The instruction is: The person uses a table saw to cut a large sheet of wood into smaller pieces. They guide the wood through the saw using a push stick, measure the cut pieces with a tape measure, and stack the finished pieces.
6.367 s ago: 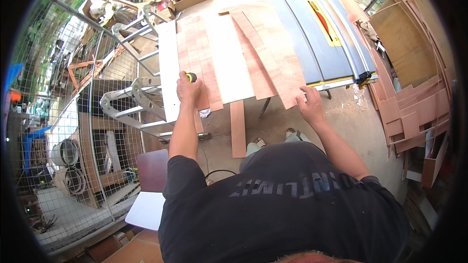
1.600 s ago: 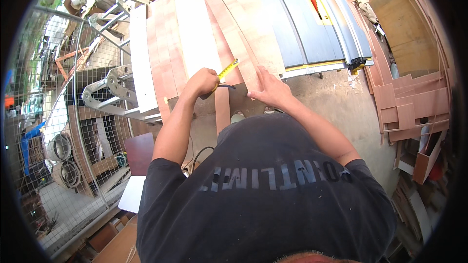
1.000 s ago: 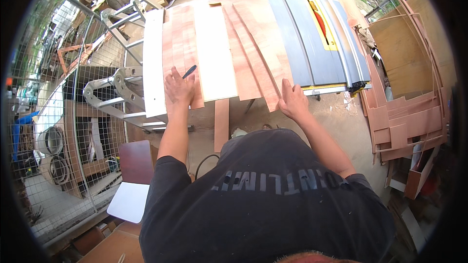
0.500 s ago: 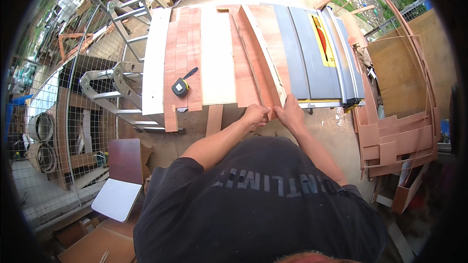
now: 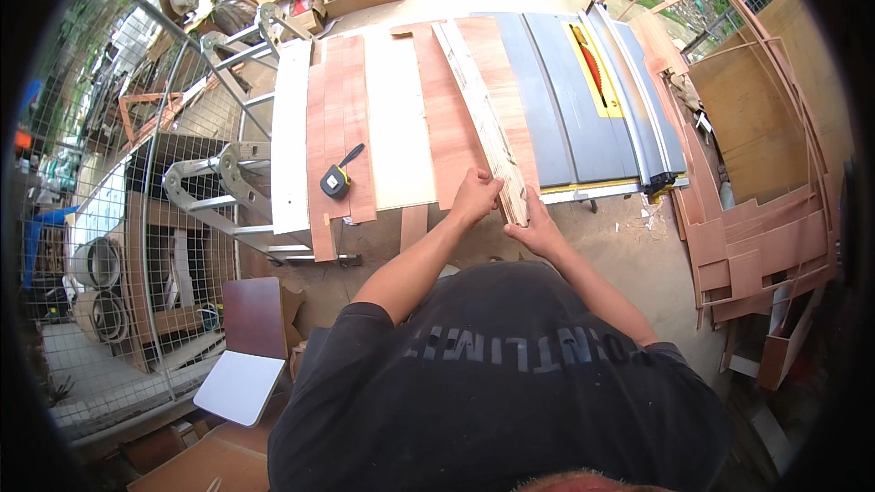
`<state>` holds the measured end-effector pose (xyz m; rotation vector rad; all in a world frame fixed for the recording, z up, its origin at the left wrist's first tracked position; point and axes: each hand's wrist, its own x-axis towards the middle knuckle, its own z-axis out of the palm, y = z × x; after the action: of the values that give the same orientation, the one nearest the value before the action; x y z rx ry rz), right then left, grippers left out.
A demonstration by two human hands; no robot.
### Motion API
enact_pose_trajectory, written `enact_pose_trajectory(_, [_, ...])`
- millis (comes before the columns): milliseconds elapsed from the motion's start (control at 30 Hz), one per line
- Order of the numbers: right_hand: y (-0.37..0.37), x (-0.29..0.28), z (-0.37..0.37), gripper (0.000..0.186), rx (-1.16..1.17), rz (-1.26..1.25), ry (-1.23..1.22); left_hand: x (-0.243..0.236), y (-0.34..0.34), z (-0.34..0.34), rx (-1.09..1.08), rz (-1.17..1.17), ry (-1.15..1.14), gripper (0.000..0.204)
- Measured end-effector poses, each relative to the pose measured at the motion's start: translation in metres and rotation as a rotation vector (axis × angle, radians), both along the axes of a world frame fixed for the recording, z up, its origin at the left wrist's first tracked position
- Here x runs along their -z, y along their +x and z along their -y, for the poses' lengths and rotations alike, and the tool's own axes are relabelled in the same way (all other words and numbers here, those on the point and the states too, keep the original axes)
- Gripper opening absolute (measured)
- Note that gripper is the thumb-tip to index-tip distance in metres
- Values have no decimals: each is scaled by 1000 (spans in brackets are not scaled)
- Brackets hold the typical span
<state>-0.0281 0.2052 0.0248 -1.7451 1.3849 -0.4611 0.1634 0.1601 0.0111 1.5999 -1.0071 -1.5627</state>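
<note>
Hands gripped the near end of a long pale wood strip (image 5: 483,118) on the counter (image 5: 401,128): left hand (image 5: 474,196) and right hand (image 5: 536,230) clamped either side. A yellow-edged black tape measure (image 5: 335,182) lay well apart on reddish boards (image 5: 339,109), and a yellow rectangular plate (image 5: 594,68) marked the grey saw table (image 5: 565,109).

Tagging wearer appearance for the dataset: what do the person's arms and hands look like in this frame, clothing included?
Both forearms are bare, and so are the left hand and right hand: no gloves, watch or rings that I can make out. The person wears a black short-sleeved T-shirt with grey lettering across it. No cables or markings on the arms.
</note>
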Motion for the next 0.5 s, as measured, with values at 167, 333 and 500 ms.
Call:
enact_pose_trajectory(167, [-15,-8,2,102,-114,-61,-162,0,4,28,25,-12,-83,80])
enact_pose_trajectory(333, [-27,-5,10,92,-171,-136,-240,1,1,29,17,-127,-121,72])
enact_pose_trajectory(500, [-19,-5,18,86,-153,-170,-268,20,9,37,25,-155,-108,68])
